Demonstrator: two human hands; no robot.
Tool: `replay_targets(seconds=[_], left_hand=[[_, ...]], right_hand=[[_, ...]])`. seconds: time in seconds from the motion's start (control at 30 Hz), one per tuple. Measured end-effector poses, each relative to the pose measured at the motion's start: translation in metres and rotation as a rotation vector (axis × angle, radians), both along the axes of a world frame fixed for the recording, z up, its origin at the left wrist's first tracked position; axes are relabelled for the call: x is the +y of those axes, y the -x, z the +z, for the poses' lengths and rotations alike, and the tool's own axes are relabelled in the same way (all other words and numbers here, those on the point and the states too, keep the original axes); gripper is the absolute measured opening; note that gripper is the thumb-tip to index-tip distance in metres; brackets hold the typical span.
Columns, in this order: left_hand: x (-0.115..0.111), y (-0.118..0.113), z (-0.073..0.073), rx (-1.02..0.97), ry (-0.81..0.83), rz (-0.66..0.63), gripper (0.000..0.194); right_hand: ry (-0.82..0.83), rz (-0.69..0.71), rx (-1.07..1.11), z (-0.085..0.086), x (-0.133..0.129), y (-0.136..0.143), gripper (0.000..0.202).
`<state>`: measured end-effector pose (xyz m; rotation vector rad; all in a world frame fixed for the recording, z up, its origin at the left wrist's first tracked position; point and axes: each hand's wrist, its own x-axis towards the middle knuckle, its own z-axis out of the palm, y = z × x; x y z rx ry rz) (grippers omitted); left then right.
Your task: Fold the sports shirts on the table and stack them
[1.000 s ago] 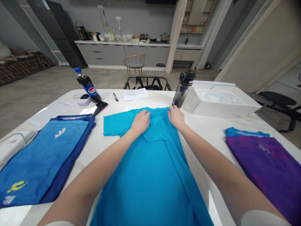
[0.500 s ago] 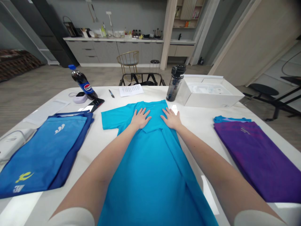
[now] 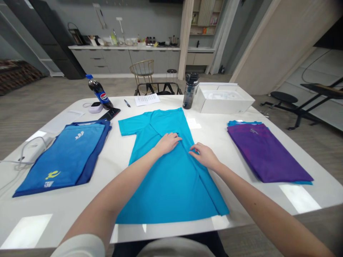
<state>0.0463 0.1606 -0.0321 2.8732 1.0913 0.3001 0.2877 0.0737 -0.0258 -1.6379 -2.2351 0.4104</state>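
A turquoise T-shirt [image 3: 163,192] lies on the white table, its left sleeve spread out and its right side folded inward. My left hand [image 3: 169,142] rests on the middle of the shirt near the folded layer, fingers bent and close together; whether cloth is between them is hidden. At the shirt's right edge is my right hand [image 3: 203,154], its thumb and curled fingers apart, with nothing visible between them.
Folded blue shirts [image 3: 66,153] lie left, beside a white power adapter [image 3: 33,151]. Folded purple clothing [image 3: 265,153] is at the right. Along the back stand a cola bottle [image 3: 100,93], a dark bottle [image 3: 190,92] and a white box [image 3: 225,101]; a phone [image 3: 110,114] lies nearby.
Both hands have come down from the shirt's collar area toward its middle, and their spread fingers are now bent. The view has shifted, showing the shirt's bottom hem and the table's front edge.
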Motion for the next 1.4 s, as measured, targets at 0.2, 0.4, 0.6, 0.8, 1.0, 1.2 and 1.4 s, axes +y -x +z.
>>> replay_targets(seconds=[0.2,0.4,0.6,0.8,1.0,1.2,1.4], left_hand=[[-0.038,-0.024,0.004,0.081,-0.081,-0.166,0.031],[-0.068,-0.046,0.0,0.101,-0.121,-0.231,0.031],[-0.091,-0.057,-0.003,0.085,-0.084,-0.122,0.031],[-0.089,-0.034,0.033,-0.056,-0.088,-0.033,0.033],[-0.102,0.015,0.048,0.07,-0.08,-0.068,0.034],[-0.146,0.044,0.014,0.066,0.035,-0.062,0.041],[-0.177,0.046,-0.002,0.062,0.059,-0.019,0.062]], right_hand=[[0.125,-0.063,-0.237,0.022,-0.097,-0.007,0.031],[0.287,-0.14,-0.439,0.031,-0.16,-0.008,0.035],[0.365,-0.146,-0.438,0.037,-0.178,-0.01,0.025],[0.377,-0.067,0.015,0.086,-0.169,0.017,0.032],[0.373,0.061,0.094,0.082,-0.159,0.085,0.036],[0.329,0.057,-0.158,0.032,-0.179,0.093,0.029],[0.305,0.066,-0.309,0.025,-0.189,0.058,0.03]])
